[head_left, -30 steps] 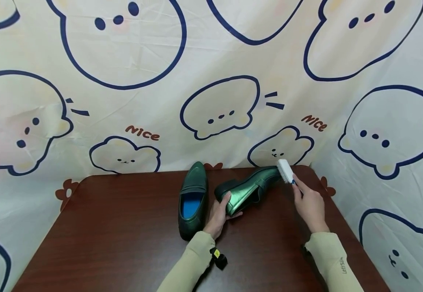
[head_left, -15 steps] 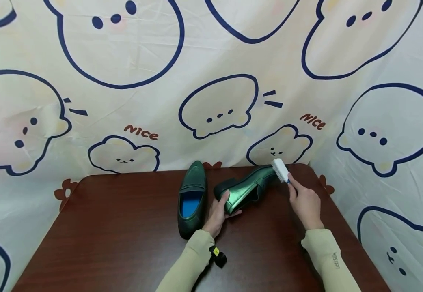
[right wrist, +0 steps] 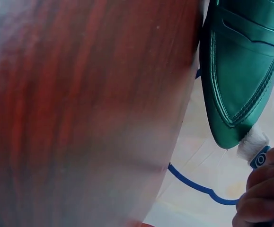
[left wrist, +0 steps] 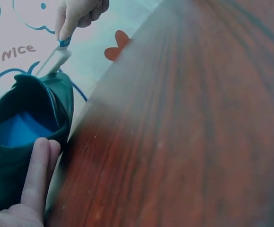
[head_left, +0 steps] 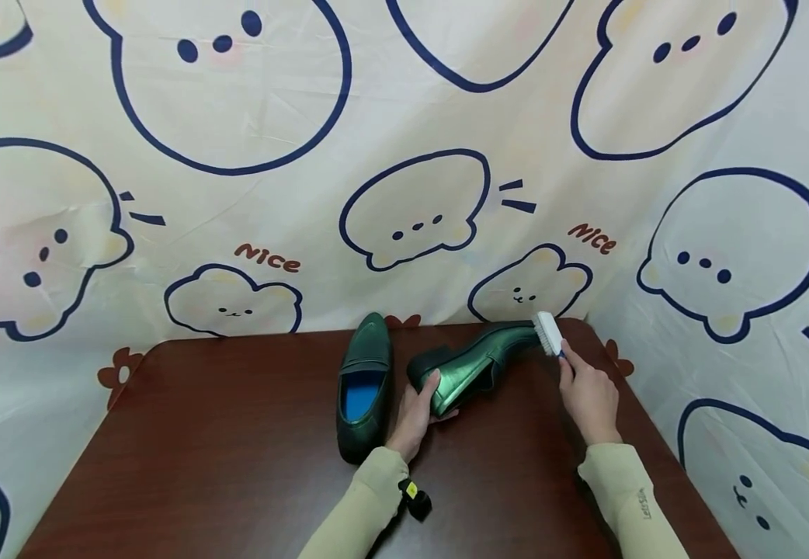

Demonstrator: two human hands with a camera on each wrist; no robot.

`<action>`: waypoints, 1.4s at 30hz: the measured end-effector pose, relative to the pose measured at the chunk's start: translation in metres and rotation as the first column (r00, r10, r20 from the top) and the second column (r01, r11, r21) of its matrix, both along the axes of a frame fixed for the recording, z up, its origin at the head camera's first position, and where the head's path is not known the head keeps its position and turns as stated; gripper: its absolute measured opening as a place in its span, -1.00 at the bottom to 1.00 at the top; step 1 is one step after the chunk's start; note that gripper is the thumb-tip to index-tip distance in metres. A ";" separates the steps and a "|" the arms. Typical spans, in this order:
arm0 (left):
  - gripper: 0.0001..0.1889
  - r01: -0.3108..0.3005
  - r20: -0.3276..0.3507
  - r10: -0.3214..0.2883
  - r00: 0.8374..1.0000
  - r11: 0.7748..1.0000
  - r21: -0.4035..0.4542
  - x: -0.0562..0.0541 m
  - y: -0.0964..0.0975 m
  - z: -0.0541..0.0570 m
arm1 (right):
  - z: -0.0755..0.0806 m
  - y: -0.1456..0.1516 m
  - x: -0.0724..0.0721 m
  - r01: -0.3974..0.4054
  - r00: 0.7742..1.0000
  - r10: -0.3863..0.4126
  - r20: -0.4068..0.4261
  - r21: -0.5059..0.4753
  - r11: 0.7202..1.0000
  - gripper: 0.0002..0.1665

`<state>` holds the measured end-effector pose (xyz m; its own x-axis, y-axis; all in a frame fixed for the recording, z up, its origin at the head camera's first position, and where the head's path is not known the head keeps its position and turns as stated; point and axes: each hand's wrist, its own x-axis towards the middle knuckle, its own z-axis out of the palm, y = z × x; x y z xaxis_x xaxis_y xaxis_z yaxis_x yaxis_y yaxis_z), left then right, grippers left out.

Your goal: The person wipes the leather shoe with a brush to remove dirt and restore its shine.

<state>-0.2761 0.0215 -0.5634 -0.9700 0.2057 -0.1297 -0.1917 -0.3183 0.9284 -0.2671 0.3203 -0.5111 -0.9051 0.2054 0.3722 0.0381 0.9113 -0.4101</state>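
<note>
Left hand (head_left: pixel 414 415): grasping the heel end of a green penny loafer (head_left: pixel 462 376), thumb on one side, fingers on the other. Loafer right of centre in the head view, tilted on its side, toe to the upper right, blue insole visible in the left wrist view. Whether it touches the desk (head_left: pixel 223 442): cannot tell. Right hand (head_left: pixel 591 400): gripping the handle of a white-headed brush (head_left: pixel 548 334); bristles against the loafer's toe tip, right side of the right wrist view. Second loafer (head_left: pixel 368 349): upright on the desk, near frame centre, toe toward the top. Cartoon-print cloth (head_left: pixel 279 210) fills the upper frame.
</note>
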 end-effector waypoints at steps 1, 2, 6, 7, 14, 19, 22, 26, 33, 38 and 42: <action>-0.21 -0.003 0.011 0.003 1.000 1.000 -0.018 0.002 0.000 0.000 | -0.001 0.000 0.002 -0.001 1.000 0.001 0.013 -0.003 1.000 -0.42; -0.19 -0.006 0.017 0.007 1.000 0.999 -0.033 0.004 0.000 0.000 | -0.003 0.000 0.004 -0.003 1.000 0.003 0.024 -0.004 1.000 -0.42; -0.10 -0.008 0.035 0.011 0.999 0.998 -0.066 0.009 0.000 0.000 | -0.006 0.002 0.010 -0.018 1.000 0.019 0.022 -0.012 1.000 -0.42; -0.08 -0.006 0.039 0.009 0.999 0.997 -0.071 0.010 0.000 0.000 | -0.005 0.003 0.010 -0.026 1.000 0.026 0.016 -0.014 1.000 -0.42; 0.12 0.003 0.072 0.002 0.997 0.998 -0.070 0.011 -0.001 0.002 | 0.002 0.012 0.015 -0.028 0.999 0.028 0.024 -0.002 1.000 -0.41; 0.27 0.008 0.092 0.004 0.996 0.991 -0.131 0.015 -0.003 0.002 | -0.002 0.026 0.026 -0.008 0.995 0.004 0.097 0.035 0.999 -0.55; 0.30 0.004 0.097 0.011 0.995 0.989 -0.147 0.016 -0.005 0.002 | -0.006 0.033 0.034 -0.042 0.984 0.031 0.174 0.055 0.998 -0.59; 0.25 0.000 0.090 0.012 0.996 0.990 -0.139 0.017 -0.005 0.002 | -0.010 0.038 0.045 -0.089 0.961 0.066 0.268 0.075 0.993 -0.66; 0.24 0.002 0.093 0.010 0.996 0.992 -0.128 0.017 -0.002 0.004 | -0.010 0.039 0.058 -0.102 0.929 0.070 0.364 0.067 0.993 -0.72; 0.22 0.008 0.088 0.003 0.996 0.993 -0.118 0.016 -0.004 0.005 | -0.014 0.039 0.059 -0.096 0.916 0.067 0.396 0.054 0.994 -0.72; 0.21 0.014 0.088 -0.002 0.996 0.991 -0.136 0.015 -0.006 0.005 | -0.015 0.039 0.059 -0.100 0.902 0.069 0.426 0.051 0.994 -0.71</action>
